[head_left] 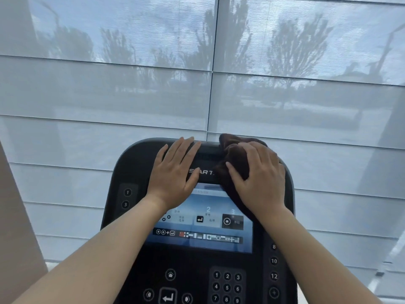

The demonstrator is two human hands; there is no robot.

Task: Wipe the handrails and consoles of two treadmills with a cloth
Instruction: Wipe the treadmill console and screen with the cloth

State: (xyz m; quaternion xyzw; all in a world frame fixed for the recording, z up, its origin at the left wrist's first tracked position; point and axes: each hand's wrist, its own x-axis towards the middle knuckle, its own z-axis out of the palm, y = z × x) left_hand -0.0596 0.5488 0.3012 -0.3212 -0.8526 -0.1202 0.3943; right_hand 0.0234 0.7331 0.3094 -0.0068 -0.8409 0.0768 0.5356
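Observation:
A black treadmill console [131, 167] fills the lower middle of the head view, with a lit screen [203, 233] and number buttons below it. My left hand [173, 174] lies flat with fingers apart on the console's upper left part, holding nothing. My right hand [258, 178] presses a bunched dark brown cloth [230, 154] against the console's upper right corner, its fingers spread over the cloth. The cloth spills over the top edge and down onto the screen's upper right corner. No handrails are in view.
Sheer window blinds [153, 95] hang just behind the console, with trees showing through. A beige wall or pillar [15, 216] stands at the left edge. A keypad [226, 286] and arrow buttons [168, 295] occupy the console's lower part.

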